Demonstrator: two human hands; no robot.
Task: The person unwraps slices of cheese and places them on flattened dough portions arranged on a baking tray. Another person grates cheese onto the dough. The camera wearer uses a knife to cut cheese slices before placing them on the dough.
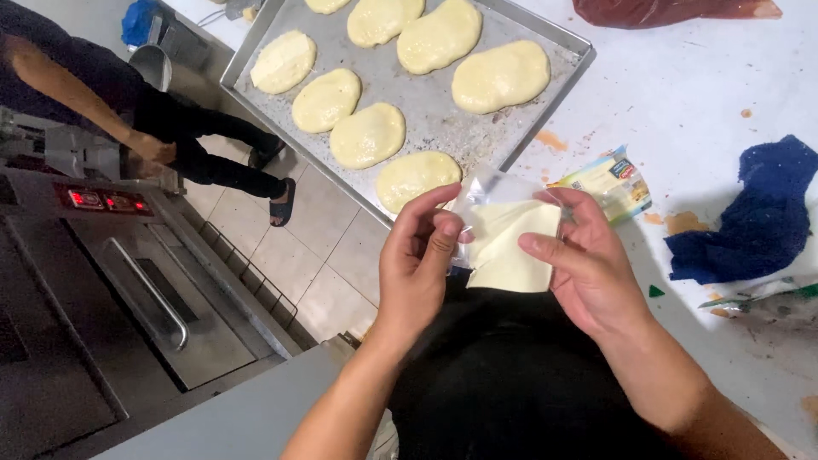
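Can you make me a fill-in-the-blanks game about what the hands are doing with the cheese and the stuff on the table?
1. Both hands, the left hand and the right hand, hold a cheese slice in clear ____.
2. The dough pieces lie on a metal ____.
3. The crumpled cloth on the table is ____ in colour.

Missing words: wrap; tray; blue

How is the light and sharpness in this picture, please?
Head view: even, soft indoor light; the dough pieces on the tray shine slightly; the cheese slice between left hand and right hand is a little blurred; edges look bent.
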